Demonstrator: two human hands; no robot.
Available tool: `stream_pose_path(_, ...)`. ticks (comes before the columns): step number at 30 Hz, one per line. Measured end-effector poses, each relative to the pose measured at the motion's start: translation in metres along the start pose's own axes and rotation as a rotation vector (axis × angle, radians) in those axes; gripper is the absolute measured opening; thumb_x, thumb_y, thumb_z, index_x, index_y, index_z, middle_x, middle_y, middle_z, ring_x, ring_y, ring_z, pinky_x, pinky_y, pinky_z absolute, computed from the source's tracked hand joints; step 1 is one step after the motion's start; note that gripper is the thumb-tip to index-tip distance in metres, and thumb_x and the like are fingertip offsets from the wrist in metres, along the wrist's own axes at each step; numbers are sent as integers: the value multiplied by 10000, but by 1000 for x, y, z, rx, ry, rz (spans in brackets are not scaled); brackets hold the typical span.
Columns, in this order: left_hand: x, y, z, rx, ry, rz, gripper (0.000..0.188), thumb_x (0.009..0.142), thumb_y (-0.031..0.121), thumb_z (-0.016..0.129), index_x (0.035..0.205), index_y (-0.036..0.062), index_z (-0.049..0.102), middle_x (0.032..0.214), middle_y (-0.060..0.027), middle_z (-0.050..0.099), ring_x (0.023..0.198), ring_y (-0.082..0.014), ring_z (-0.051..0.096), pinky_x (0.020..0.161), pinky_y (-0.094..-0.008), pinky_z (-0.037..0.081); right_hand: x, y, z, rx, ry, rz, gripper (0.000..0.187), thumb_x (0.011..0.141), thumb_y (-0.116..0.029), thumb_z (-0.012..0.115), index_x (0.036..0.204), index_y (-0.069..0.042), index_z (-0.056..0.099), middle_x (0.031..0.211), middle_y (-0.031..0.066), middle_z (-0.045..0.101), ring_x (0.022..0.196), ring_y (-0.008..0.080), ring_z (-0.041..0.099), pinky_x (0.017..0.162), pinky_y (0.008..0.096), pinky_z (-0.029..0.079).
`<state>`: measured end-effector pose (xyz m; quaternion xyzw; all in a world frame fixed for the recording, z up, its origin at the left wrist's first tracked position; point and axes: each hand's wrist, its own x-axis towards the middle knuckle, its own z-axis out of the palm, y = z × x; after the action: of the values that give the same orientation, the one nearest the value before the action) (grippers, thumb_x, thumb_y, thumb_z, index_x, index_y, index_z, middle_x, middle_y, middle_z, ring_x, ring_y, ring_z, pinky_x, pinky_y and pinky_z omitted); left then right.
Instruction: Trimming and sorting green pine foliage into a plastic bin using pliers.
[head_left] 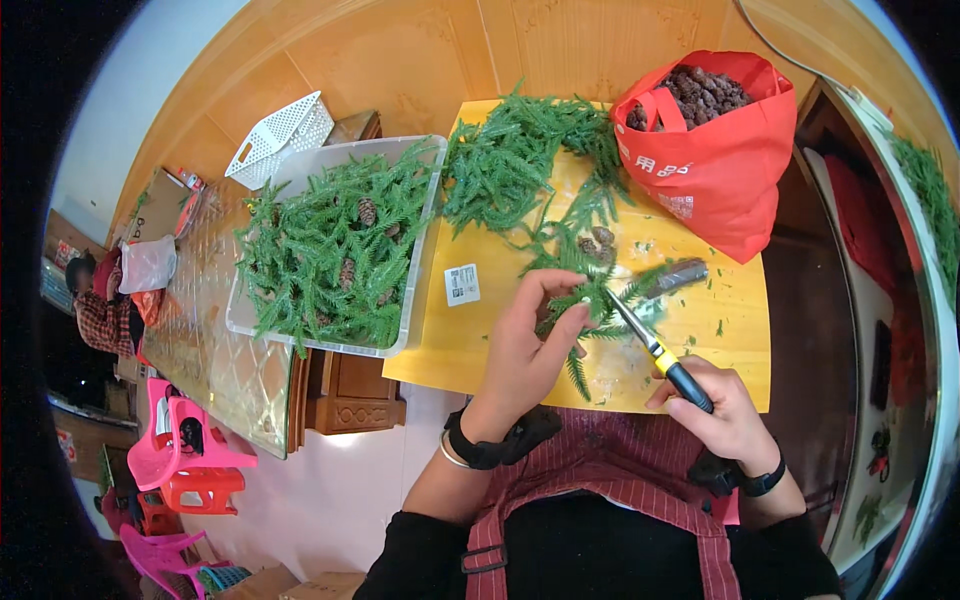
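My left hand (540,345) pinches a green artificial pine sprig (575,375) over the yellow board. In my right hand (725,405) is a slim tool (675,370) with a black-and-yellow handle and a long metal end. Its exact kind is unclear. The metal tip reaches the sprig beside my left fingers. Just beyond my hands lie brown pine cones (598,243). To the right of the sprig is a dark, shiny cylinder (680,277), and green bits are scattered around it.
A clear plastic bin (415,290) full of pine sprigs and cones stands left. Loose greenery (505,175) lies at the yellow board's (450,340) far side. A red bag (700,190) of cones stands far right. A white basket (285,140) and a person (105,310) are farther left.
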<state>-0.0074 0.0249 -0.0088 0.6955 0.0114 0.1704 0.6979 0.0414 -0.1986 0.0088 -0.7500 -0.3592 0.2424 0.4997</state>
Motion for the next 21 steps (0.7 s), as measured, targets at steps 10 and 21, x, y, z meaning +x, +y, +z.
stream_pose_path(10, 3, -6, -2, 286, 88, 268, 220, 747, -28, 615, 943, 17, 523, 892, -62, 488, 744, -109, 529, 580, -201, 453, 2, 4, 2, 1, 6, 10, 152, 769, -102, 546, 847, 23, 587, 838, 105, 604, 819, 220, 570, 744, 308, 432)
stream_pose_path(21, 2, 1, 1, 468, 154, 412, 240, 682, -42, 665, 887, 13, 554, 959, -79, 482, 777, -124, 527, 617, -199, 446, 8, 9, 6, -247, 138, -205, 164, 703, -91, 580, 838, 0, 596, 825, 107, 605, 892, 323, 540, 839, 387, 400)
